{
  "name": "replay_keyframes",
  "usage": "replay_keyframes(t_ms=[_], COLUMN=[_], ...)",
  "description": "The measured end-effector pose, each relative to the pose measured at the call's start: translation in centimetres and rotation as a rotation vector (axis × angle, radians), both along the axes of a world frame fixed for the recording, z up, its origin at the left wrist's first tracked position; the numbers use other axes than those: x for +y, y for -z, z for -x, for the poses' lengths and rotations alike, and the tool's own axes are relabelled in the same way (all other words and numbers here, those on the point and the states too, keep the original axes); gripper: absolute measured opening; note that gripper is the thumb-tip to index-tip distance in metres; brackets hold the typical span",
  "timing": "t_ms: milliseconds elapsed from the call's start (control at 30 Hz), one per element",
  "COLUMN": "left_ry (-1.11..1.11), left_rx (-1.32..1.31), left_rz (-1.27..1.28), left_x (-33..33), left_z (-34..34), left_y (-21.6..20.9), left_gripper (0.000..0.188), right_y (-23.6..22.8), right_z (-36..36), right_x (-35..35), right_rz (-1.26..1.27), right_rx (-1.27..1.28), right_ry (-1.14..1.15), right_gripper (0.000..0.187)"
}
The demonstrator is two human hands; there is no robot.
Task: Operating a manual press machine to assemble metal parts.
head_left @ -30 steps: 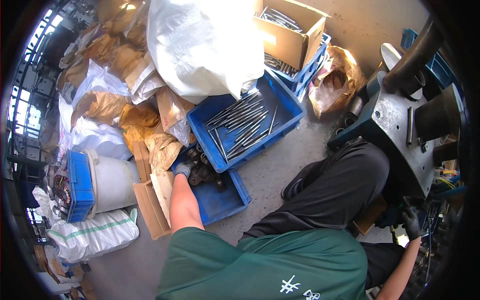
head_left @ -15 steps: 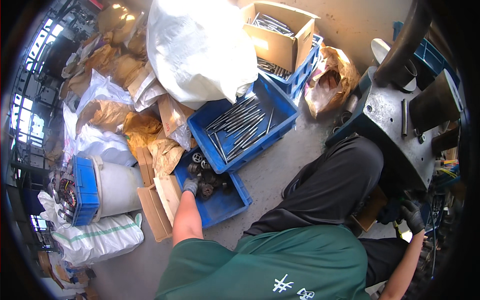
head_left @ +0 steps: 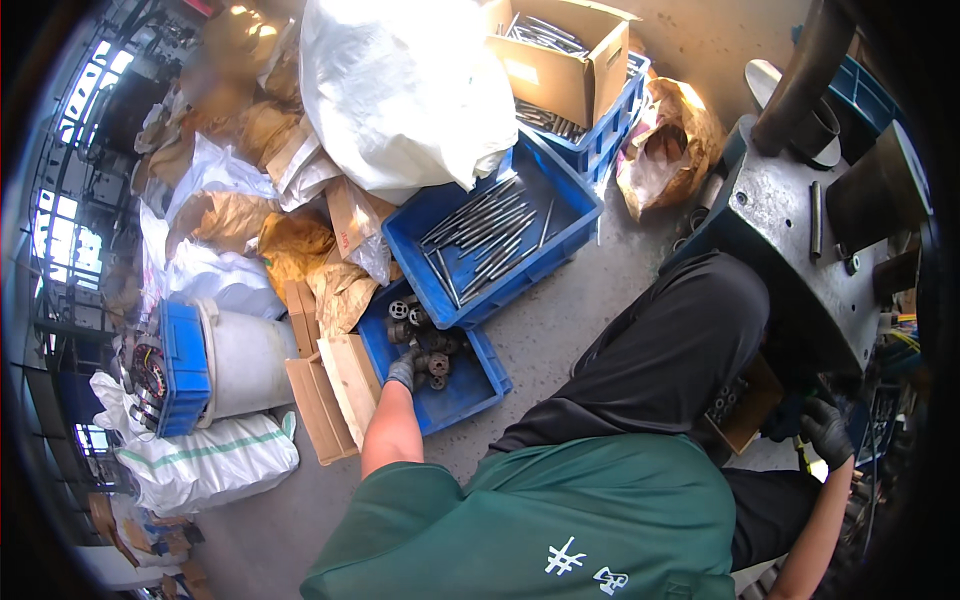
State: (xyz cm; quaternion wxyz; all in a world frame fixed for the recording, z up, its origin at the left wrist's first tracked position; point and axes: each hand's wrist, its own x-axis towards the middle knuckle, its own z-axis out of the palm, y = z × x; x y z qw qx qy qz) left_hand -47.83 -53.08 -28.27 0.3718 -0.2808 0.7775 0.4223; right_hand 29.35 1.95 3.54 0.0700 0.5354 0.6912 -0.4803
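My left hand (head_left: 402, 371), in a grey glove, reaches into the lower blue crate (head_left: 455, 415) on the floor. Its fingers are drawn together against the dark round metal parts (head_left: 438, 366); what lies within them is hidden. A few paler ring-shaped parts (head_left: 399, 310) sit at the crate's far left corner. Off to the right, beside my knee, my right hand (head_left: 828, 434) wears a dark glove. Its fingers are curled next to a dark shape (head_left: 783, 418), and I cannot make out what they hold.
A larger blue crate (head_left: 575, 235) of thin metal rods overlaps the lower crate's far side. Behind it stands an open cardboard box (head_left: 545, 80) of rods. A big white sack (head_left: 400, 95) leans nearby. Wooden boards (head_left: 350, 385) flank the left arm; a heavy metal machine (head_left: 790, 215) stands right.
My left hand has shifted slightly inward among the metal parts, and some parts lie differently. The view has turned a little. My right hand stays in nearly the same place.
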Motion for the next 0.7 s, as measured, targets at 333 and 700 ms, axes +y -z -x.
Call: replay_keyframes(t_ms=[333, 700], left_ry=[-0.019, 0.433], left_rx=[0.402, 0.366], left_rz=[0.383, 0.653], left_x=[2.8, -2.8], left_z=[-1.6, 8.8], left_y=[-0.5, -19.7], left_gripper=[0.077, 0.029], right_y=[-4.0, -4.9], right_z=[6.6, 6.2], right_x=[-0.8, -1.0], right_rz=[0.058, 0.165], right_rx=[0.170, 0.276], right_ry=[-0.149, -0.107], right_gripper=[0.031, 0.037])
